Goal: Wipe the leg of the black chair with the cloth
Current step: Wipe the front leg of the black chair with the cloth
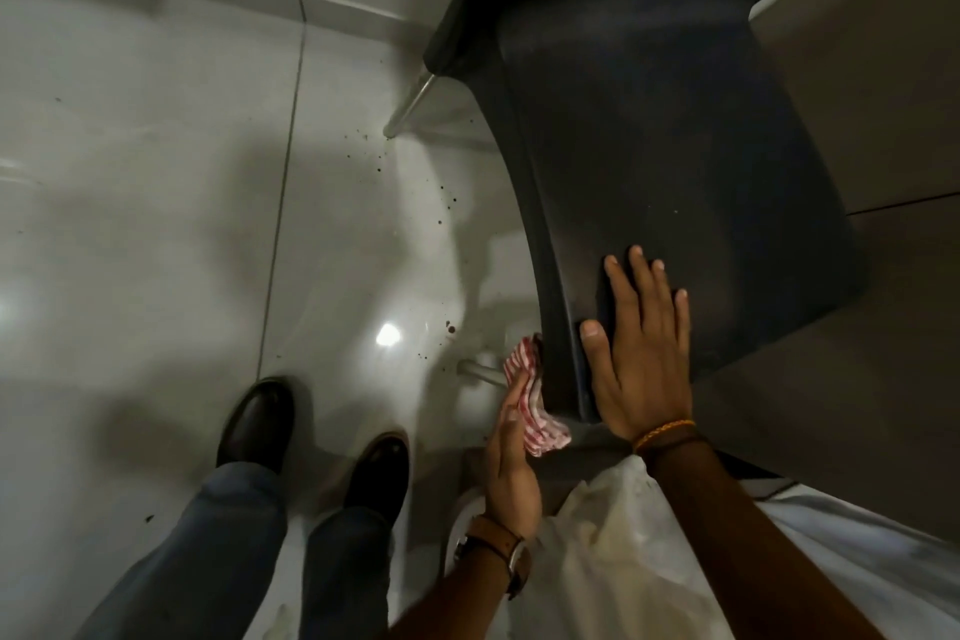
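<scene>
While the right hand (641, 353) lies flat and open on the near corner of the black chair (675, 161), fingers spread across the seat and thumb on its edge, the left hand (511, 463) reaches in below that corner with a red-and-white striped cloth (532, 405) gripped between fingers and thumb; the cloth sits against the underside of the seat edge, right where a metal chair leg (480, 372) runs out toward the floor (the leg's upper end is hidden behind cloth and seat, so actual contact cannot be made out). A second metal leg (410, 107) shows at the chair's far side. A brown-strapped watch (506, 548) is on the left wrist, an orange thread band (662, 434) on the right, and two dark shoes (317, 447) stand on the glossy, speckled white floor tiles (156, 172)
</scene>
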Motion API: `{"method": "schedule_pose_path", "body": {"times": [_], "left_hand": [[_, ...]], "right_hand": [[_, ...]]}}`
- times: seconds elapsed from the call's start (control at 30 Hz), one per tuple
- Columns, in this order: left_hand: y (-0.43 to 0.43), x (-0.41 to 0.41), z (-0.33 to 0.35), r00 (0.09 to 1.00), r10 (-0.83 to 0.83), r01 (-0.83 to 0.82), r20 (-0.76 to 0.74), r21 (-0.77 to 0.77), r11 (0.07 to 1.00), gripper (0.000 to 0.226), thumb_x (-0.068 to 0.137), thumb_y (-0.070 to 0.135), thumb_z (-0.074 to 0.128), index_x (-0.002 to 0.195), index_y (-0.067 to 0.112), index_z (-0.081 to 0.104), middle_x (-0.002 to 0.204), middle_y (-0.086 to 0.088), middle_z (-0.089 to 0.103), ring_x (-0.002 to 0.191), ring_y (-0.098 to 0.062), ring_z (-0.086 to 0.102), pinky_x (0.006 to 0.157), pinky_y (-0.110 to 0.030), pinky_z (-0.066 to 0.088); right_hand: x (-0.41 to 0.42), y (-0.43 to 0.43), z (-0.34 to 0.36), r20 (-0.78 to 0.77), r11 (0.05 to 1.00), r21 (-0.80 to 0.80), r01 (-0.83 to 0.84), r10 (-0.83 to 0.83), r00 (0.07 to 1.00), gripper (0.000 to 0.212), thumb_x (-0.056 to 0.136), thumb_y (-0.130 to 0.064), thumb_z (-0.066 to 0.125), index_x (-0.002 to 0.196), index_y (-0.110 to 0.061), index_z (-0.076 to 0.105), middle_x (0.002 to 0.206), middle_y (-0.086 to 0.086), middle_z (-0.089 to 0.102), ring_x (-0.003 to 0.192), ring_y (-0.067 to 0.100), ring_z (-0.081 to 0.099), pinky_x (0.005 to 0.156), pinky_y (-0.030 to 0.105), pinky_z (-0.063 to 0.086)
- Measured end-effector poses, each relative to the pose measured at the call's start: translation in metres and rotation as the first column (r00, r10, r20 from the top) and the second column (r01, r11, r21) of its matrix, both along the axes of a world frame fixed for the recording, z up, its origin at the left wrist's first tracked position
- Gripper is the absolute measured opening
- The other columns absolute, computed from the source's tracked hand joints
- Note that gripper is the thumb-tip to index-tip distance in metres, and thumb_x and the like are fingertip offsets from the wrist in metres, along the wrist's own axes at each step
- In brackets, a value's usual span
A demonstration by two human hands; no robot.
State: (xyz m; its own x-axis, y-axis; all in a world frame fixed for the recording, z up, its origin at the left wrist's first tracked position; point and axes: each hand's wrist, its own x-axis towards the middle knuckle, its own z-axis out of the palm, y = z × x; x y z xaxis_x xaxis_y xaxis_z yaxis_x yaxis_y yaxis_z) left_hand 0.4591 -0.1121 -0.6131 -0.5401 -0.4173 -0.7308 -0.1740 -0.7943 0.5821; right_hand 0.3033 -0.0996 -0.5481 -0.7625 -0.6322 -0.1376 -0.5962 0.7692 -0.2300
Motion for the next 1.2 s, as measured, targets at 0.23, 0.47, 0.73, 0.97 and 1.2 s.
{"method": "schedule_pose_path", "body": {"times": [0.23,0.47,0.73,0.97,1.2], "left_hand": [[-0.012,-0.022,-0.034,0.99,-0.078,0.08,-0.121,0.01,0.997,0.045,0.096,0.032,0.033,0.14,0.035,0.045,0.132,0.04,0.06,0.128,0.014,0.053,0.098,-0.006,0.045],[-0.041,-0.04,-0.101,0.97,-0.214,0.219,-0.111,0.033,0.975,0.048,0.095,0.059,0.036,0.121,0.025,0.06,0.112,0.025,0.076,0.108,0.008,0.068,0.091,-0.014,0.052],[-0.013,-0.028,-0.047,0.985,-0.152,0.154,-0.084,0.016,0.988,0.029,0.097,0.048,0.038,0.122,0.043,0.051,0.114,0.04,0.062,0.102,0.027,0.057,0.087,-0.002,0.046],[-0.004,-0.02,-0.064,0.981,-0.195,0.195,0.009,-0.065,0.979,0.049,0.099,0.055,0.032,0.141,0.038,0.051,0.147,0.008,0.057,0.139,-0.017,0.051,0.118,-0.048,0.039],[-0.023,-0.027,-0.178,0.974,-0.214,0.213,0.071,0.02,0.977,0.058,0.09,0.054,0.046,0.132,0.016,0.058,0.137,-0.009,0.065,0.134,-0.032,0.055,0.117,-0.051,0.04]], "right_hand": [[0.0,0.001,-0.004,-0.019,0.999,-0.04,-0.004,0.003,1.0,0.068,0.103,-0.055,0.025,0.163,-0.023,0.026,0.173,0.009,0.021,0.161,0.029,0.012,0.127,0.059,0.007],[0.0,0.003,-0.007,-0.05,0.997,-0.077,-0.016,0.012,0.999,0.07,0.103,-0.058,0.023,0.162,-0.02,0.029,0.173,0.008,0.023,0.161,0.027,0.013,0.128,0.056,0.006],[0.0,0.002,-0.007,-0.035,0.998,-0.059,-0.003,0.001,0.999,0.073,0.102,-0.062,0.02,0.162,-0.02,0.03,0.173,0.008,0.023,0.161,0.028,0.015,0.127,0.058,0.008],[0.001,0.0,-0.003,-0.023,1.0,-0.03,0.005,-0.006,1.0,0.075,0.103,-0.065,0.014,0.162,-0.021,0.03,0.173,0.008,0.022,0.16,0.028,0.015,0.126,0.06,0.01],[0.001,0.001,-0.005,-0.018,0.999,-0.054,0.0,-0.001,1.0,0.073,0.103,-0.063,0.017,0.162,-0.023,0.029,0.173,0.005,0.021,0.161,0.025,0.014,0.127,0.059,0.01]]}}
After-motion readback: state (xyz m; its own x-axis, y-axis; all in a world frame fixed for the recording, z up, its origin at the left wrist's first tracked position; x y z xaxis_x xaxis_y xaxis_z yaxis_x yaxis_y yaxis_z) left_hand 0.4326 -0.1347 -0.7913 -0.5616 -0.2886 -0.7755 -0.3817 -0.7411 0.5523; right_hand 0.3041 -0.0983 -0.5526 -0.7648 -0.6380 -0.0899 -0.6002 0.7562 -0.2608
